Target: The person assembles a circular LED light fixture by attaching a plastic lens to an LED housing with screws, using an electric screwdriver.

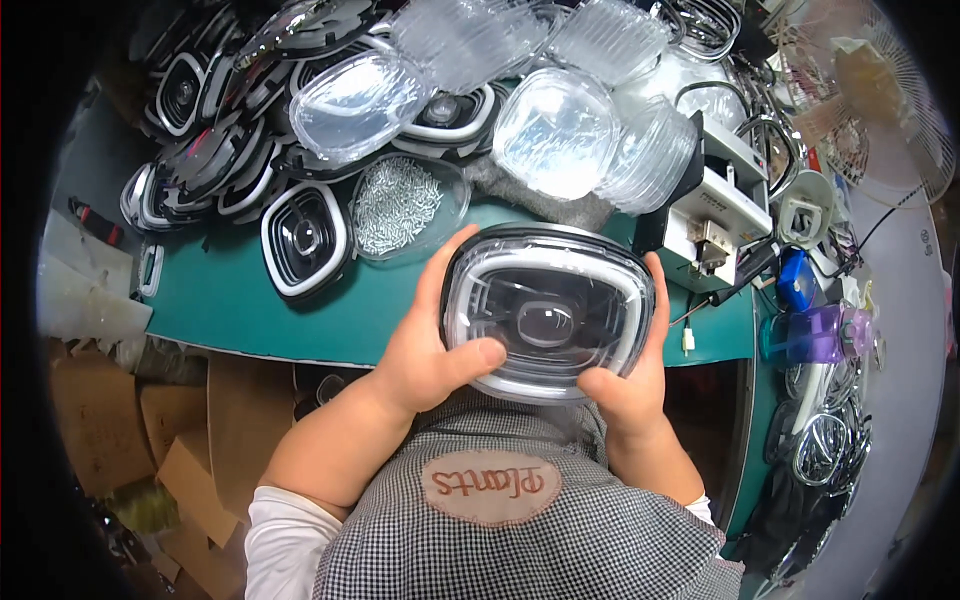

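Note:
Between my two hands is a headlight (548, 322), a rounded rectangular lamp with a black rim, a white inner ring and a clear front cover, held above the near table edge. My left hand (440, 345) grips its left side, thumb resting on the front. On the opposite side my right hand (632, 375) closes round the rim, thumb at the lower corner. Fingers behind the lamp are hidden. Beyond it lies a clear dish of small silver screws (398, 205). Another similar lamp (305, 238) leans left of that dish.
Stacked clear lens covers (556, 130) and a heap of black lamp parts (215, 160) fill the back of the green table (210, 290). A white boxy device (712, 215) stands right, near coiled cables (825, 445) and a fan (870, 100). Cardboard boxes (100, 410) sit lower left.

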The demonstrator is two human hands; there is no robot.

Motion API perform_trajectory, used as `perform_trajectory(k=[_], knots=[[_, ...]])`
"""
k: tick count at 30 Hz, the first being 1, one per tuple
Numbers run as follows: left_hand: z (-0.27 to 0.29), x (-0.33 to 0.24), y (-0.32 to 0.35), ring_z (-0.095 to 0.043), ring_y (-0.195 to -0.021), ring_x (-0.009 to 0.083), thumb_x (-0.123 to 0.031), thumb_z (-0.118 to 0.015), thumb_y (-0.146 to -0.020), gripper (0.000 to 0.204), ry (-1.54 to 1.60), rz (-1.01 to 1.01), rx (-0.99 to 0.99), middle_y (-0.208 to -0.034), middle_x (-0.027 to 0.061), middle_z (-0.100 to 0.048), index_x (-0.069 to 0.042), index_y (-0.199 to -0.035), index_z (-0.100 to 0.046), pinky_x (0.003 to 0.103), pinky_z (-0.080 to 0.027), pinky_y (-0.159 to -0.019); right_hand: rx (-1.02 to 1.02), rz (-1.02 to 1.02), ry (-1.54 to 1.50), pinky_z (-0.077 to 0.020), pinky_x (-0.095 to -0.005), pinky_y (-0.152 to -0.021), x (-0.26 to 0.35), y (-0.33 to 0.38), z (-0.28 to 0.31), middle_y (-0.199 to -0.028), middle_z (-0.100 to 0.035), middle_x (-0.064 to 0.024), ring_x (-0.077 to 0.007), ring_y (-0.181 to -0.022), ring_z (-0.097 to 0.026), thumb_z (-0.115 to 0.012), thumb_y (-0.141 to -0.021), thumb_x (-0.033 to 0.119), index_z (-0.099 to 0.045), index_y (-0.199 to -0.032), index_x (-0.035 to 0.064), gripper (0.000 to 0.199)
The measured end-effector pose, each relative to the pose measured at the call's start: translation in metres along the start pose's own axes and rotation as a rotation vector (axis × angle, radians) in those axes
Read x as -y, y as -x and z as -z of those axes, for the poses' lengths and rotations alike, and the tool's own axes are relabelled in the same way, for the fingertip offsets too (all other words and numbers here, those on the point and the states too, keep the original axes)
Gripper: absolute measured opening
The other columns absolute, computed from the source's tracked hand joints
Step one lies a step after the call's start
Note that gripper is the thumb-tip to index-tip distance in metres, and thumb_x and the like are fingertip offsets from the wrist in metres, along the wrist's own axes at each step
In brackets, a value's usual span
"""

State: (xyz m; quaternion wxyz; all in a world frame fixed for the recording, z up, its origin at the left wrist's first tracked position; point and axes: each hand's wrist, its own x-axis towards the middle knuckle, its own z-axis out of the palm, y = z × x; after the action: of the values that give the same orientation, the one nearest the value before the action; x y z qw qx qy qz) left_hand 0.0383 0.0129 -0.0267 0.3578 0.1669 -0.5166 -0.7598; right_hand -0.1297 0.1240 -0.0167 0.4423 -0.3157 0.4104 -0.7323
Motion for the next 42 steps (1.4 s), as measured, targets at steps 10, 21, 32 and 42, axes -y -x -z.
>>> perform_trajectory(k=[10,21,32,42], knots=[[-0.011,-0.007,0.010,-0.040,-0.134,0.0339,-0.027,-0.072,-0.082,0.087,-0.652,-0.183,-0.137,-0.148,0.0205,-0.030,0.001,-0.148,-0.024,0.044,-0.045,-0.101,-0.044,0.401,0.358,-0.0384,-0.0437,-0.108,0.001,0.000,0.002,-0.144,-0.036,-0.0200,-0.0305,-0.130,-0.044,-0.083,-0.070,0.016,-0.004,-0.153,0.0035,0.115],[-0.012,-0.005,-0.004,-0.045,-0.129,0.0262,-0.036,-0.088,-0.069,0.120,-0.015,-0.109,-0.164,-0.143,0.0166,-0.040,-0.004,-0.151,-0.006,0.042,-0.037,-0.110,0.189,0.723,1.133,-0.0391,-0.0526,-0.104,0.002,0.012,-0.023,-0.133,-0.053,-0.0272,-0.0418,-0.122,-0.053,-0.080,-0.072,0.026,-0.039,-0.144,0.0015,0.086],[0.013,0.006,-0.004,-0.040,-0.134,0.0282,-0.045,-0.085,-0.065,0.113,0.258,0.201,0.066,-0.145,0.0156,-0.038,-0.005,-0.150,-0.022,0.042,-0.031,-0.113,0.125,-0.196,0.098,-0.0288,-0.0399,-0.113,-0.003,-0.006,0.027,-0.147,-0.035,-0.0205,-0.0275,-0.137,-0.035,-0.082,-0.074,0.019,-0.010,-0.153,-0.0007,0.109],[-0.005,0.015,-0.028,-0.049,-0.123,0.0264,-0.016,-0.076,-0.074,0.088,-0.049,0.301,-0.054,-0.132,0.0165,-0.050,-0.002,-0.148,-0.030,0.040,-0.036,-0.107,-0.120,-0.129,0.341,-0.0340,-0.0392,-0.110,-0.009,0.014,0.038,-0.146,-0.037,-0.0217,-0.0288,-0.134,-0.040,-0.081,-0.078,0.024,-0.013,-0.151,-0.0045,0.104]])
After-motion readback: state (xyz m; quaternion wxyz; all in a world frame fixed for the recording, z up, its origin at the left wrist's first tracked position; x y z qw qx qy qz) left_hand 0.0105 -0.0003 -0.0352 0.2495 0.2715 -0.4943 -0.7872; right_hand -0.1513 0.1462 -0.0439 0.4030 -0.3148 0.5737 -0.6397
